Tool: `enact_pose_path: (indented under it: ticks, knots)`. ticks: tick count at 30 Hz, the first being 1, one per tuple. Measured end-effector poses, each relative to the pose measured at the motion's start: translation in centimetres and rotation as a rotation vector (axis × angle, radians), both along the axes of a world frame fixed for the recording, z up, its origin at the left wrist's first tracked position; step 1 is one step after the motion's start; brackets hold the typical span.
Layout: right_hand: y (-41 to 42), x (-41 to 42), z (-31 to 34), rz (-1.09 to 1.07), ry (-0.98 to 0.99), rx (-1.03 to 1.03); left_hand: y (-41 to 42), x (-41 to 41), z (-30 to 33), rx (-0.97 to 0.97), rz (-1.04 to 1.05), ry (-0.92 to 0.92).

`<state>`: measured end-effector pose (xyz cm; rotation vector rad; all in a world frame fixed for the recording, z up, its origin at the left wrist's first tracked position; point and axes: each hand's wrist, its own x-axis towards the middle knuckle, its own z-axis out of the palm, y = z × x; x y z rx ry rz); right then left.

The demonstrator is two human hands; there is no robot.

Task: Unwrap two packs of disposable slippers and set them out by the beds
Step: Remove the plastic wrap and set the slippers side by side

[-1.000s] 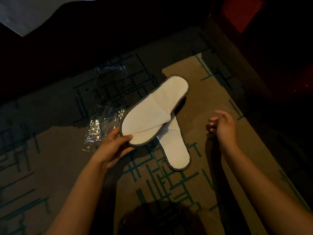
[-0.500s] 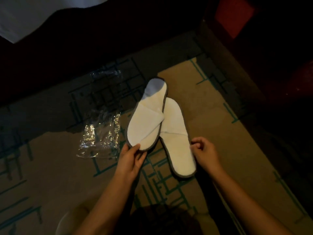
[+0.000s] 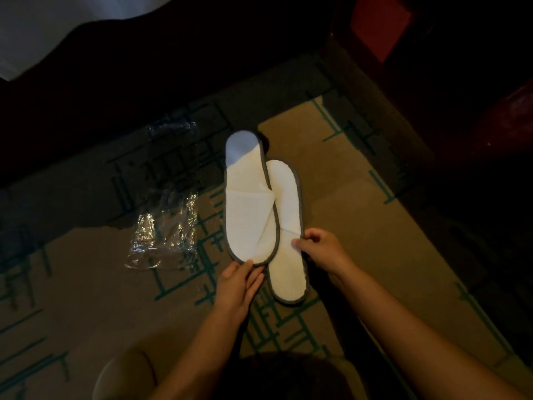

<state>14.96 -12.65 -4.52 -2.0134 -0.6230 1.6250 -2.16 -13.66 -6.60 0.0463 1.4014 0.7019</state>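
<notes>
Two white disposable slippers with grey edging lie side by side on the patterned carpet, slightly overlapping. The left slipper (image 3: pixel 249 209) lies partly over the right slipper (image 3: pixel 287 226). My left hand (image 3: pixel 238 287) pinches the near end of the left slipper. Fingers of my right hand (image 3: pixel 320 249) grip the right edge of the right slipper at its strap. An empty clear plastic wrapper (image 3: pixel 165 226) lies flat on the carpet to the left of the slippers.
The brown carpet (image 3: pixel 346 220) carries green line patterns. A dark bed base with white bedding (image 3: pixel 43 24) runs along the top left. Dark furniture with a red panel (image 3: pixel 377 24) stands at the top right. The room is dim.
The left slipper has swung from slanting across the other to lying almost parallel beside it. My right hand has come down from the air and taken hold of the right slipper.
</notes>
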Motion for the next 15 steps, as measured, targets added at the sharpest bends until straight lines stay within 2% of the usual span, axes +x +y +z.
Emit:
enact_pose_path:
  ticks: [2, 4, 6, 8, 10, 11, 15]
  knots:
    - [0.5, 0.3, -0.1, -0.015, -0.088, 0.054, 0.1, 0.1, 0.0, 0.011, 0.035, -0.004]
    - [0.6, 1.3, 0.1, -0.120, -0.133, 0.122, 0.3, 0.1, 0.1, 0.018, 0.046, -0.014]
    - [0.2, 2.2, 0.8, -0.246, -0.080, 0.180, 0.5, 0.1, 0.2, 0.004, -0.044, 0.038]
    - [-0.2, 2.4, 1.7, -0.347, 0.030, 0.230, 0.5, 0.0, 0.6, -0.040, -0.187, 0.182]
    - [-0.3, 2.0, 2.3, -0.408, 0.134, 0.248, 0.2, -0.2, 1.0, -0.043, -0.205, 0.303]
    - [-0.3, 1.6, 2.4, -0.438, 0.201, 0.249, -0.1, -0.1, 1.4, -0.009, -0.203, 0.289]
    - [-0.3, -0.1, 2.7, -0.441, 0.382, 0.190, -0.4, 1.5, 3.6, 0.128, -0.137, -0.042]
